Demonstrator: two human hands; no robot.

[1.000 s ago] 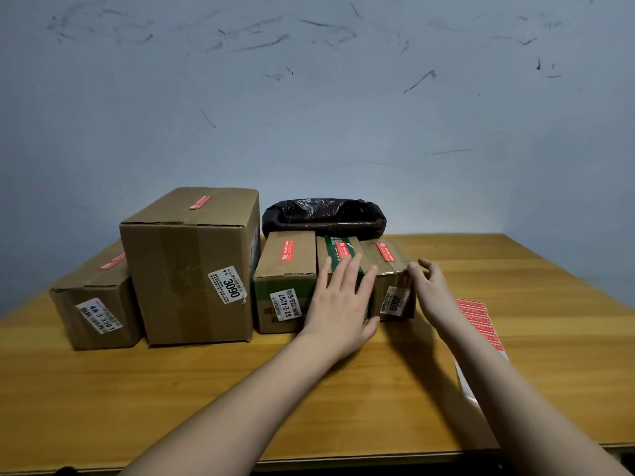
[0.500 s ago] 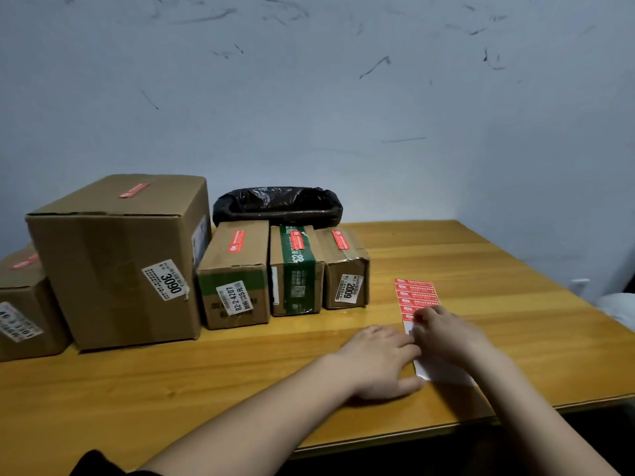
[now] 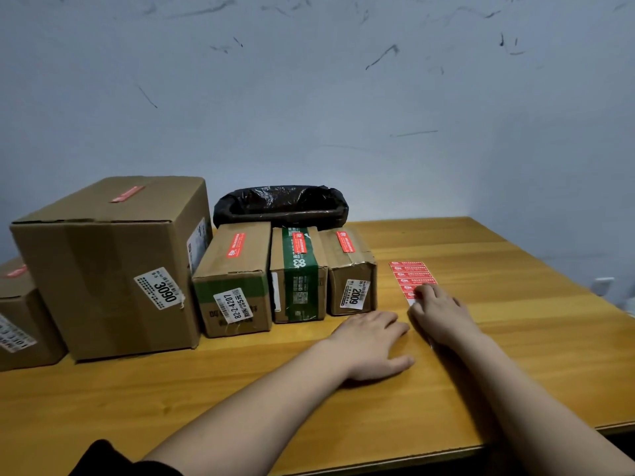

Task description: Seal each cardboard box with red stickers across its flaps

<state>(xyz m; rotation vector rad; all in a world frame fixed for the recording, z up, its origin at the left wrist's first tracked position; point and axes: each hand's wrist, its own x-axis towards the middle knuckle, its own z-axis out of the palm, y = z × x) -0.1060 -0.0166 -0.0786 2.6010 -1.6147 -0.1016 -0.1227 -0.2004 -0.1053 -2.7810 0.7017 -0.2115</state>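
Several brown cardboard boxes stand in a row at the table's back left, each with a red sticker on top: a cut-off box [image 3: 20, 314], a big box [image 3: 110, 269], a box labelled 82-2-4207 [image 3: 237, 269], a green-taped box [image 3: 297, 269] and a small box labelled 2009 [image 3: 350, 269]. To their right a sheet of red stickers [image 3: 410, 273] lies flat. My right hand [image 3: 436, 310] rests on the sheet's near part, bent fingertips on the nearest red sticker, thumb hidden. My left hand [image 3: 371, 341] lies flat on the table beside it, fingertips at the sheet's left edge.
A black plastic bag [image 3: 280, 206] sits behind the small boxes against the wall. The wooden table [image 3: 515, 338] ends at a front edge near me and a right edge past the sticker sheet.
Both hands left the small boxes and came down to the sticker sheet on the right. Over the last half second they have hardly moved, while the view has shifted slightly.
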